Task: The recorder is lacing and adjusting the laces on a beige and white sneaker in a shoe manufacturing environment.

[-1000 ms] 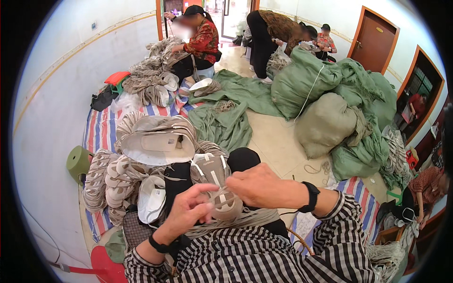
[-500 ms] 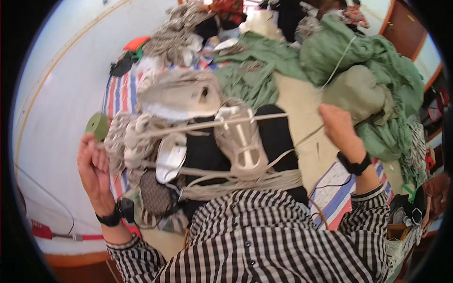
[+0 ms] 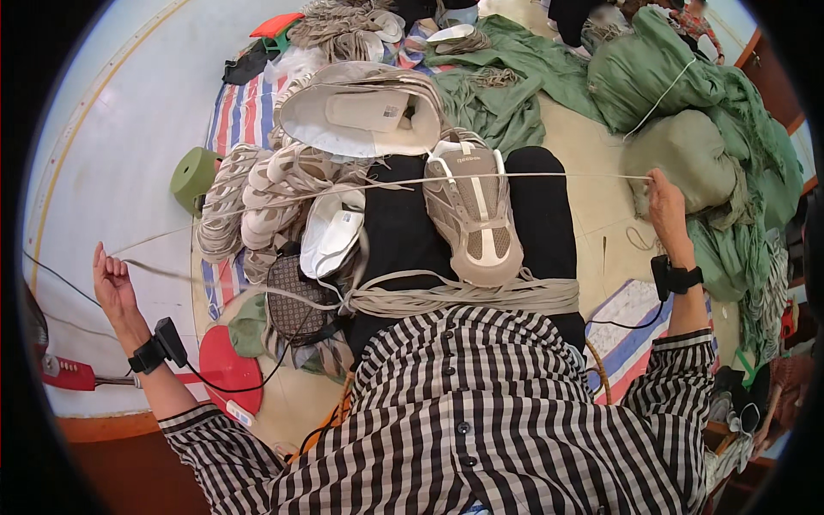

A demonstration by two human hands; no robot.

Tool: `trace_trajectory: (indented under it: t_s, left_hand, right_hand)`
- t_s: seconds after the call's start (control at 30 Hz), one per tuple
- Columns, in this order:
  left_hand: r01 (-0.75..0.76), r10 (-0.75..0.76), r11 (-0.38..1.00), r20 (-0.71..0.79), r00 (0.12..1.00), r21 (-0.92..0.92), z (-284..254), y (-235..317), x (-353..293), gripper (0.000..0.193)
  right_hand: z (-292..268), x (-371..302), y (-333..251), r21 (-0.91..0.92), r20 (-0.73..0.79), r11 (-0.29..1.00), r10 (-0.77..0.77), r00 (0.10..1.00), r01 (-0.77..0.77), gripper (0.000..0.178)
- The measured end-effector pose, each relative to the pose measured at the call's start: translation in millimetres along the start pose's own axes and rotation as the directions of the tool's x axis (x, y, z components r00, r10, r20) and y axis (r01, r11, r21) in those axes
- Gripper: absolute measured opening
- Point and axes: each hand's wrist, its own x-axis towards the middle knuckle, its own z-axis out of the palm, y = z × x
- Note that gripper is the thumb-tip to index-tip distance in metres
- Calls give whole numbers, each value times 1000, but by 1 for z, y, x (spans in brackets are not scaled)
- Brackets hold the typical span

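Between the right hand [image 3: 669, 210], fingers pinching it, and left hand [image 3: 116, 279], finger grip indeterminate, the shoelace [image 3: 566, 175] appears light, pliable, best held near its ends.

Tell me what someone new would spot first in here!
A long pale lace runs from the right grip across toward the left grip. Under it, a beige shoe shows between the black-clad legs. Big green sacks bulge at the upper right.
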Motion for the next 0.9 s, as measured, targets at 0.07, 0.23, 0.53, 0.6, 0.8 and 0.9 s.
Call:
trace_trajectory:
  t_s: [0.07,0.23,0.53,0.6,0.8,0.9]
  left_hand:
    - [-33,34,999,-49,998,25,-7,-7,5,34]
    - [-51,81,989,-230,970,136,-16,-24,10,33]
    - [-32,-238,540,189,953,841,130,-65,-77,34]
    - [-576,22,353,609,793,737,182,-101,-126,33]
    - [-700,6,663,933,360,265,354,-140,-275,54]
    - [-563,-93,761,913,396,322,388,-173,-295,64]
  right_hand:
    - [3,-7,21,-20,-27,999,42,999,-42,9]
    - [5,-24,55,-63,-82,989,126,989,-132,9]
    - [4,-14,-33,665,194,705,155,969,-247,24]
    - [6,-4,-89,769,263,598,27,964,-226,23]
    - [31,3,-200,880,372,356,-109,922,-314,14]
    - [51,0,-212,887,351,370,-148,924,-278,16]
